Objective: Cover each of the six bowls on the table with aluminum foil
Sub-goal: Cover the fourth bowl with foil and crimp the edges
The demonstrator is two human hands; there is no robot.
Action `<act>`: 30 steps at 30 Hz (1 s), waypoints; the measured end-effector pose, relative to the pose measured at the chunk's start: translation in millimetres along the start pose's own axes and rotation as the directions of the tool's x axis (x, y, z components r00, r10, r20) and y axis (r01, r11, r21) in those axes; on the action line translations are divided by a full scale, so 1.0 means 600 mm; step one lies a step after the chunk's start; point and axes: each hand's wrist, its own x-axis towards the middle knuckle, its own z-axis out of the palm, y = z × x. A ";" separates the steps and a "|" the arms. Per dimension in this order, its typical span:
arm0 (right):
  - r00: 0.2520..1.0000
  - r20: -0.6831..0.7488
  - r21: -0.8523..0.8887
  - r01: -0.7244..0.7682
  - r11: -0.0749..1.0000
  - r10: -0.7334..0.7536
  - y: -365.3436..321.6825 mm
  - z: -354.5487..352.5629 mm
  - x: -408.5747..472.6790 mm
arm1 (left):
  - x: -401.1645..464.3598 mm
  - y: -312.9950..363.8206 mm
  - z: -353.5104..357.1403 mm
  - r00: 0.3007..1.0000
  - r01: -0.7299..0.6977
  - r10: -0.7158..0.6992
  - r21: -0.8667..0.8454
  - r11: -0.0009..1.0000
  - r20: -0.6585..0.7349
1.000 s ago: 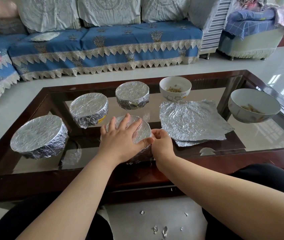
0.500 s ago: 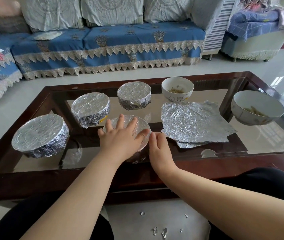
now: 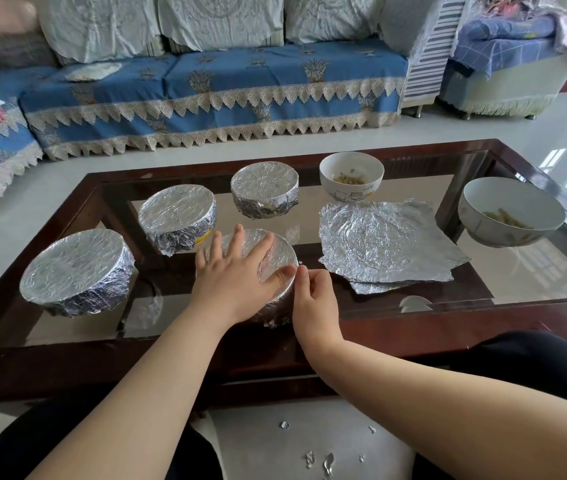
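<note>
I see a glass tabletop (image 3: 534,271) framed in dark wood. Four foil-wrapped bowls (image 3: 77,268) sit toward its left half and centre; two uncovered bowls (image 3: 512,211) stand at the far middle and right edge. Between those, loose foil sheets (image 3: 389,244) lie flat, stacked.

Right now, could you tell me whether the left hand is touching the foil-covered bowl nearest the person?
Touching. The head view shows the left hand lying flat on top of the foil-covered bowl, fingers spread across the foil with no gap beneath.
</note>
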 end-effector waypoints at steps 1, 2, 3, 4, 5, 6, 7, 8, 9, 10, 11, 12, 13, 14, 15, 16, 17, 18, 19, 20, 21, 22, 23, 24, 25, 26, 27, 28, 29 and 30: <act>1.000 -0.014 0.007 -0.009 1.000 0.009 0.000 0.001 0.000 | 0.000 0.000 0.000 1.000 0.003 -0.003 0.003 1.000 0.001; 0.999 -0.024 0.015 -0.020 1.000 0.020 0.000 0.002 -0.001 | 0.001 0.001 0.000 1.000 0.006 -0.006 0.004 1.000 0.004; 0.999 -0.034 0.025 -0.030 0.999 0.031 -0.001 0.004 -0.002 | 0.001 0.001 0.000 1.000 0.009 -0.009 0.007 1.000 0.007; 0.998 -0.041 0.034 -0.039 0.999 0.041 -0.002 0.005 -0.002 | 0.000 0.002 -0.001 1.000 0.010 -0.010 0.011 1.000 0.007; 0.998 -0.049 0.042 -0.047 0.998 0.049 -0.002 0.006 -0.002 | 0.000 0.003 -0.001 1.000 0.010 -0.010 0.013 1.000 0.005; 0.997 -0.058 0.049 -0.052 0.997 0.055 -0.003 0.008 -0.001 | 0.000 0.003 -0.002 1.000 0.010 -0.010 0.013 1.000 0.003; 0.996 -0.068 0.055 -0.056 0.997 0.059 -0.004 0.009 -0.001 | 0.001 0.004 -0.002 1.000 0.010 -0.010 0.012 1.000 0.003; 0.995 -0.077 0.057 -0.060 0.997 0.065 -0.005 0.010 0.000 | 0.001 0.004 -0.002 1.000 0.010 -0.010 0.010 1.000 0.005; 0.994 -0.085 0.059 -0.067 0.996 0.071 -0.006 0.011 0.001 | 0.001 0.004 -0.002 1.000 0.011 -0.011 0.008 1.000 0.006; 0.993 -0.091 0.061 -0.072 0.996 0.078 -0.006 0.012 0.001 | 0.001 0.004 -0.002 1.000 0.011 -0.011 0.007 1.000 0.004; 0.992 -0.096 0.065 -0.077 0.995 0.083 -0.006 0.012 0.002 | 0.001 0.004 -0.001 1.000 0.010 -0.010 0.008 1.000 0.001; 0.991 -0.098 0.073 -0.083 0.994 0.090 -0.007 0.013 0.003 | 0.001 0.004 -0.001 1.000 0.010 -0.010 0.007 1.000 -0.002; 0.990 -0.099 0.082 -0.090 0.993 0.098 -0.008 0.013 0.005 | 0.001 0.004 0.000 1.000 0.011 -0.011 0.007 1.000 -0.003; 0.990 -0.098 0.091 -0.097 0.991 0.106 -0.008 0.014 0.007 | 0.001 0.005 0.000 1.000 0.014 -0.014 0.005 1.000 -0.004; 0.989 -0.096 0.099 -0.106 0.989 0.116 -0.009 0.014 0.010 | 0.001 0.005 -0.001 1.000 0.018 -0.018 0.003 1.000 -0.005; 0.988 -0.095 0.103 -0.115 0.988 0.125 -0.009 0.014 0.012 | 0.001 0.006 -0.001 1.000 0.021 -0.021 0.002 1.000 -0.005; 0.987 -0.097 0.104 -0.121 0.987 0.131 -0.010 0.015 0.014 | 0.001 0.006 -0.001 1.000 0.023 -0.023 0.000 1.000 -0.006; 0.986 -0.103 0.107 -0.124 0.986 0.135 -0.010 0.015 0.015 | 0.001 0.006 -0.001 1.000 0.025 -0.025 -0.002 1.000 -0.006; 0.984 -0.110 0.120 -0.129 0.984 0.142 -0.010 0.015 0.017 | 0.001 0.006 -0.001 1.000 0.026 -0.026 -0.004 1.000 -0.005; 0.981 -0.116 0.141 -0.138 0.980 0.154 -0.010 0.016 0.019 | 0.000 0.006 -0.001 1.000 0.028 -0.028 -0.004 1.000 -0.004; 0.978 -0.116 0.164 -0.152 0.975 0.172 -0.010 0.016 0.021 | 0.000 0.005 -0.001 1.000 0.030 -0.030 -0.005 1.000 -0.002; 0.975 -0.113 0.180 -0.168 0.969 0.190 -0.009 0.017 0.023 | 0.000 0.005 -0.002 0.999 0.032 -0.032 -0.005 0.999 -0.002; 0.972 -0.108 0.191 -0.186 0.964 0.209 -0.010 0.017 0.025 | 0.000 0.005 -0.002 0.999 0.033 -0.033 -0.005 0.999 -0.003; 0.970 -0.106 0.196 -0.196 0.961 0.220 -0.009 0.018 0.027 | 0.000 0.006 -0.002 0.999 0.033 -0.033 -0.005 0.999 -0.003; 0.969 -0.105 0.193 -0.202 0.960 0.225 -0.009 0.018 0.029 | 0.000 0.006 -0.002 0.999 0.032 -0.032 -0.005 0.999 -0.003; 0.968 -0.106 0.182 -0.204 0.962 0.226 -0.007 0.018 0.032 | 0.000 0.006 -0.001 0.999 0.033 -0.033 -0.004 0.999 -0.003; 0.968 -0.106 0.173 -0.209 0.963 0.229 -0.008 0.018 0.033 | 0.001 0.006 -0.002 0.999 0.034 -0.034 -0.002 0.999 -0.002; 0.967 -0.101 0.168 -0.214 0.962 0.233 -0.009 0.017 0.034 | 0.000 0.006 -0.002 0.999 0.035 -0.035 0.000 0.999 -0.001; 0.967 -0.094 0.162 -0.222 0.962 0.239 -0.012 0.015 0.034 | 0.000 0.007 -0.003 0.999 0.037 -0.037 0.000 0.999 0.001; 0.966 -0.082 0.147 -0.233 0.961 0.247 -0.015 0.014 0.034 | 0.000 0.007 -0.004 0.999 0.041 -0.041 -0.003 0.999 0.004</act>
